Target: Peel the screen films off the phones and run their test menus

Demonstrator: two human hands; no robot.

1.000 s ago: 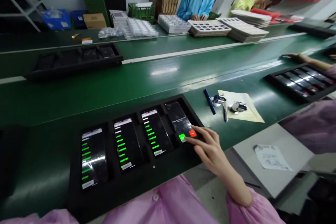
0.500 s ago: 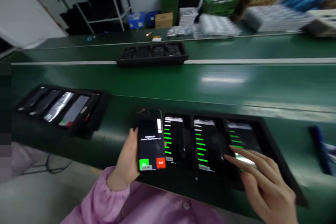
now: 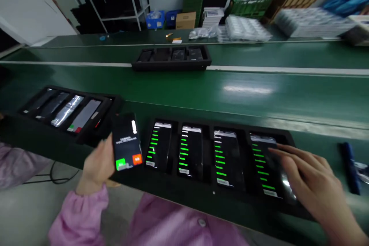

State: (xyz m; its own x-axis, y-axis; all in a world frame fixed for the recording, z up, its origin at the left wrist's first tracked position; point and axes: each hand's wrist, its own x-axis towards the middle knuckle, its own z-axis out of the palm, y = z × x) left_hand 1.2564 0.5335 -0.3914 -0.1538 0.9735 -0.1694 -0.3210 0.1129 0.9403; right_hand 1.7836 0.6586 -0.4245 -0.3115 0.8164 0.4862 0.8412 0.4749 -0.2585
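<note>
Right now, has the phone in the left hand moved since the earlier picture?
Yes, to the left: the held phone covered the leftmost phone in the near tray before, and now the left hand holds it left of that phone.

Lit phone (image 3: 128,144) held in left hand (image 3: 98,161), just left of the near tray (image 3: 286,135); green and red buttons shown at screen bottom. Four phones (image 3: 190,153) seated in that tray, green text lines displayed on each. Right hand (image 3: 317,178) placed over the rightmost phone (image 3: 263,165), fingers extended, contact unclear. Loaded left tray (image 3: 102,111) overlapped with another. Far tray (image 3: 170,64) set across the green bench (image 3: 173,88). Blue pen (image 3: 351,169) laid at right.
</note>
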